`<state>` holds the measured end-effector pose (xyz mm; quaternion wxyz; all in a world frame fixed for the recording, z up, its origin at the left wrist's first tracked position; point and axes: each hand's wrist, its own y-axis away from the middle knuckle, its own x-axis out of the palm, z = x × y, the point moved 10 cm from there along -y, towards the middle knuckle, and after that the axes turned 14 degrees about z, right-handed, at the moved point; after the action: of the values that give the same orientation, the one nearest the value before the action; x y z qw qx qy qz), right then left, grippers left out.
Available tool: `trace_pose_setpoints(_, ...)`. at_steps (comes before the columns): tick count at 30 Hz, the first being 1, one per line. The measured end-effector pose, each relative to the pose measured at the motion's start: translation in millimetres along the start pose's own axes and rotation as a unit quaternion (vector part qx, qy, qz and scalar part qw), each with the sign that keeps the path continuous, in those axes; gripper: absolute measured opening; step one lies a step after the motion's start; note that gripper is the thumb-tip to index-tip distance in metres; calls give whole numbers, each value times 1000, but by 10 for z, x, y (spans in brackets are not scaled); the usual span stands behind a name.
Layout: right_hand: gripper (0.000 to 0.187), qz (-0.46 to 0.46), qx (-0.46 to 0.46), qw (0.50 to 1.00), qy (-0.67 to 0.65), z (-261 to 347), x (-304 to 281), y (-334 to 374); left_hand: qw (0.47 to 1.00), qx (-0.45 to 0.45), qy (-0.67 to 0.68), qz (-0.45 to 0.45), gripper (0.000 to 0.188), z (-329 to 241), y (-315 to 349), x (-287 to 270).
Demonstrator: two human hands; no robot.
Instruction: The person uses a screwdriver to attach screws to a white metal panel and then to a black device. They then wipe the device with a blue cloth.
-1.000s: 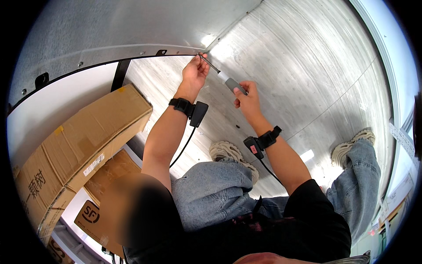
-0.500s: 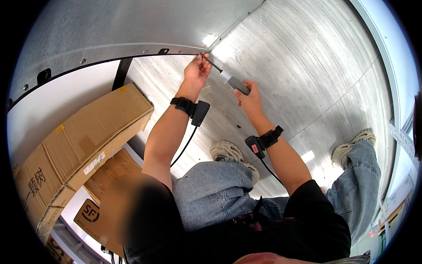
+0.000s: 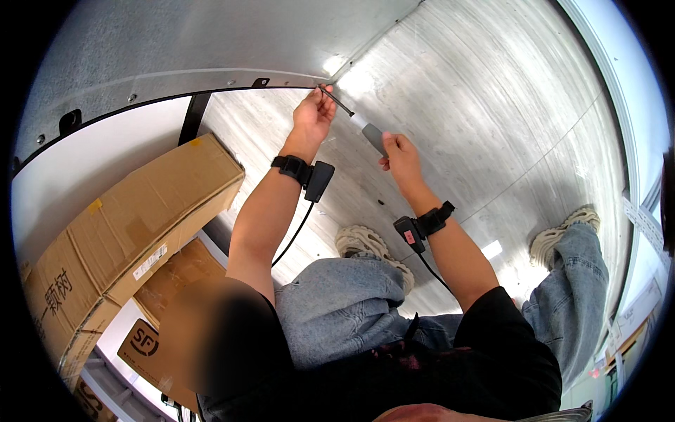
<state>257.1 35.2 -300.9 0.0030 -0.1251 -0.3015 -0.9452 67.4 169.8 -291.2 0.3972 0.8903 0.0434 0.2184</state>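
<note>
My right hand (image 3: 402, 164) is closed round the rear of a screwdriver's grey handle (image 3: 373, 136), which has a pale collar at its front. A long dark shaft (image 3: 341, 104) runs from the collar up and left to the lower edge of a grey metal panel (image 3: 211, 42). Near that edge, by the panel's corner, my left hand (image 3: 313, 116) is closed, its fingertips pinching the shaft's far end. The tip itself, and whatever it touches, is hidden by the fingers.
A long cardboard box (image 3: 155, 200) lies at the left, with another carton (image 3: 186, 274) beside it. Small bolts (image 3: 132, 98) and a black bracket (image 3: 70, 122) line the panel's edge. Cables hang from both wrist straps. My shoe (image 3: 365, 243) rests on the pale wood-patterned floor (image 3: 478, 91).
My right hand has shifted slightly back and left along the handle, showing more of its front. The handle has turned a little and swung left. My left hand has hardly moved.
</note>
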Motion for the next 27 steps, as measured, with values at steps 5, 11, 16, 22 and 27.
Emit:
trace_pose_setpoints(5,31,-19,32,996,-86,215,40,194,1000,-3,3,5,15,15,-6,-15)
trace_pose_setpoints(11,40,-9,-23,999,36,59,-4,39,1000,-2,-5,8,15,1,-7,10)
trace_pose_setpoints(16,41,36,87,982,-164,27,95,126,1000,-2,-1,4,15,6,-1,3)
trace_pose_setpoints(22,39,5,71,989,-131,181,27,181,1000,-1,0,3,17,12,-5,10)
trace_pose_setpoints(27,41,-32,-27,997,-69,311,40,144,1000,-3,-4,-3,17,0,-7,0)
